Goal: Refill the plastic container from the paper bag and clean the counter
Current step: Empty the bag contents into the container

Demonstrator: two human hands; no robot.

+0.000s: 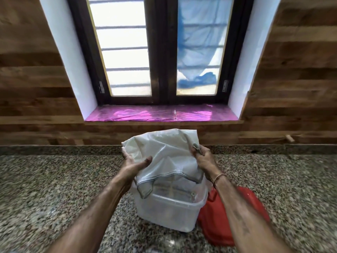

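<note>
A white, slightly translucent bag (164, 154) is held tipped over a clear plastic container (169, 212) that stands on the speckled granite counter (54, 179). The bag's stitched mouth hangs down into the container's open top. My left hand (135, 162) cups the bag's left side from below, thumb on the front. My right hand (202, 157) pinches the bag's upper right corner. What lies inside the container is blurred and hard to tell.
A red lid (217, 221) lies on the counter just right of the container, partly under my right forearm. Behind the counter a wooden wall (36, 106) rises to a window sill covered in pink foil (160, 114).
</note>
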